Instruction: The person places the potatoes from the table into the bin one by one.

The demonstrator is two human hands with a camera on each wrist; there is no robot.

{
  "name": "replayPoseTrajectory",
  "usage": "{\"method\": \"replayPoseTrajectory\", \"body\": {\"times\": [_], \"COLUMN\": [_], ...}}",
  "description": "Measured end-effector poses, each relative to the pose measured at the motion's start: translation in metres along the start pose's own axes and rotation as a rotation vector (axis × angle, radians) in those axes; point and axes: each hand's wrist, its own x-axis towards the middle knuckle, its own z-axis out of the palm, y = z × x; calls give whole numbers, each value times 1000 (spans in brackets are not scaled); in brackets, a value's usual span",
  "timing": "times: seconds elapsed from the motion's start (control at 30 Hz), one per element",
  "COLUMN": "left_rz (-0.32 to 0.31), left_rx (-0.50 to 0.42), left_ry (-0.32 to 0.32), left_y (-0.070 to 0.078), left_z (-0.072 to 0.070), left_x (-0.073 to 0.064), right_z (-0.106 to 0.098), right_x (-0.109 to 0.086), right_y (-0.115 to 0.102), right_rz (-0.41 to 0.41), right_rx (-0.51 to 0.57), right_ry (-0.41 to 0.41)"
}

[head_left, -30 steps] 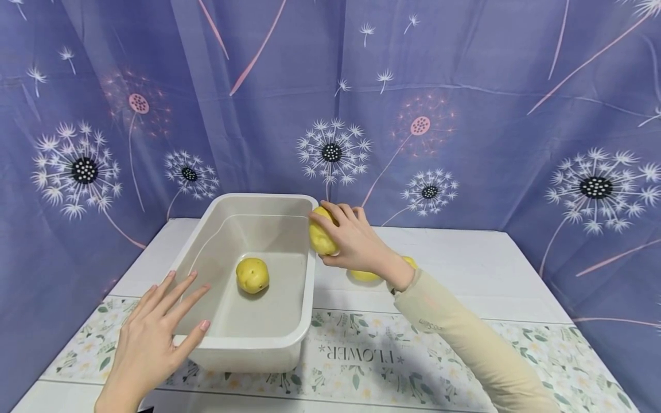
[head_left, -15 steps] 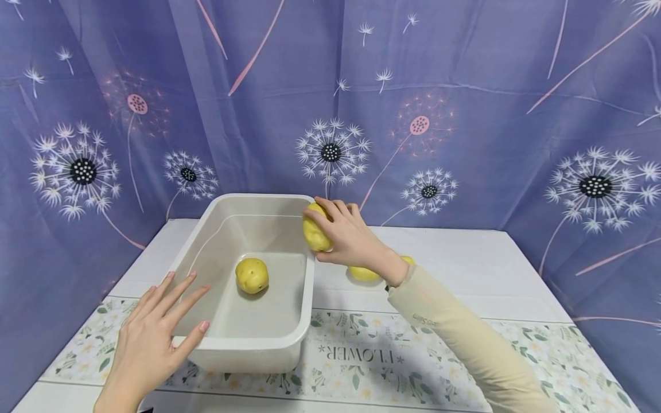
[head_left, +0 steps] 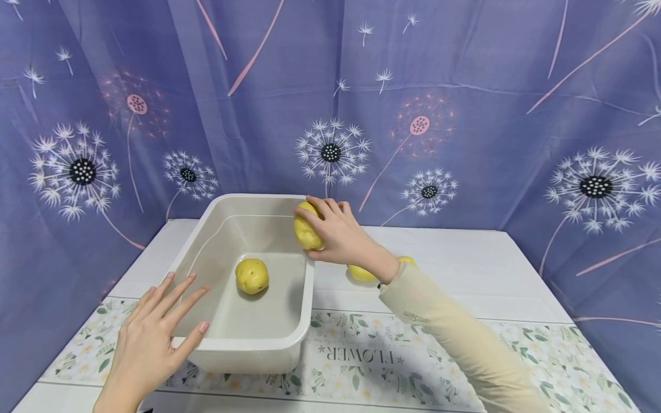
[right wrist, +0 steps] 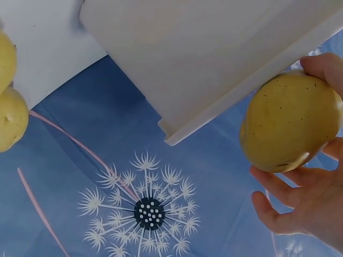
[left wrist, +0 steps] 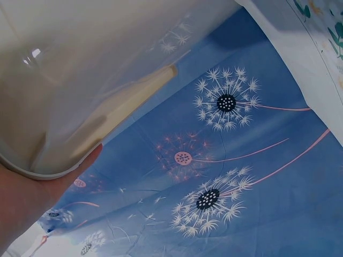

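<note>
My right hand (head_left: 345,236) grips a yellow potato (head_left: 307,228) over the right rim of a light grey plastic basin (head_left: 242,344). In the right wrist view, thumb and fingers curl around this potato (right wrist: 289,123) beside the basin's edge. Inside the basin, a second potato (head_left: 252,276) lies on the floor. My left hand (head_left: 150,335) rests at the basin's near left corner with its fingers spread and fairly straight. The left wrist view has that hand (left wrist: 32,206) against the basin's rim, most of it out of frame.
On the white table, right of the basin, lie more potatoes (head_left: 361,273), partly hidden by my right wrist; the right wrist view has two of these potatoes (right wrist: 12,119) at its left edge. A purple dandelion-print curtain (head_left: 465,57) hangs close behind the table.
My right hand has moved left with the potato, from beside the basin's right rim to over its inner side. My left hand and the potato in the basin have stayed put.
</note>
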Motion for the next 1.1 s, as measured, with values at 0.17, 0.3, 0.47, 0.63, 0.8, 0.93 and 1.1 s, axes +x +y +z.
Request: {"method": "replayPoseTrajectory", "body": {"times": [0.17, 0.3, 0.47, 0.63, 0.8, 0.93, 1.1], "left_rz": [1, 3, 3, 3, -2, -3, 2], "left_rx": [2, 4, 4, 3, 0, 3, 0], "left_ry": [0, 1, 7, 9, 5, 7, 9], "left_y": [0, 0, 0, 0, 0, 1, 1], "left_z": [0, 0, 0, 0, -1, -1, 0], "left_x": [0, 0, 0, 0, -1, -1, 0], "right_z": [0, 1, 3, 6, 7, 8, 9], "right_x": [4, 7, 10, 13, 15, 18, 21], "right_y": [-3, -5, -7, -9, -11, -13, -14], "right_rz": [5, -1, -5, -6, -4, -3, -9], "right_rx": [4, 9, 11, 16, 27, 31, 32], "right_ry": [-20, -23, -18, -19, -30, -32, -31]}}
